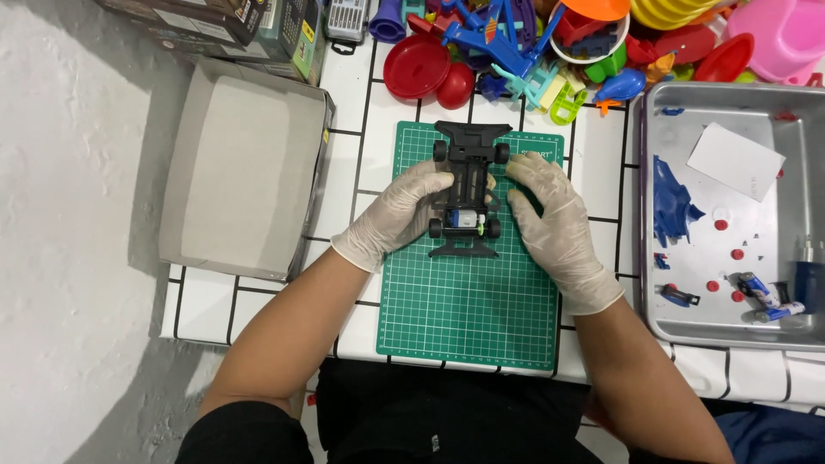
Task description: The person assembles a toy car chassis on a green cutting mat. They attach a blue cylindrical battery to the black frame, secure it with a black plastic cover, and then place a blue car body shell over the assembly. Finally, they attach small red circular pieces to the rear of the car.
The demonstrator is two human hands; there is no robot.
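Fingers of both gloved hands are gripping our small black plastic toy-car chassis | we're steadying it on the green cutting mat | next needs a careful, light touch.

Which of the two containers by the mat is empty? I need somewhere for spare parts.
The grey cardboard box lid, left of the green cutting mat, shows only bare card inside. The metal tray on the right holds small red, blue and black parts and white paper.

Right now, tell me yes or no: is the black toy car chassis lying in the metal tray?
No, the black toy car chassis sits on the green cutting mat, between both gloved hands, left of the metal tray.
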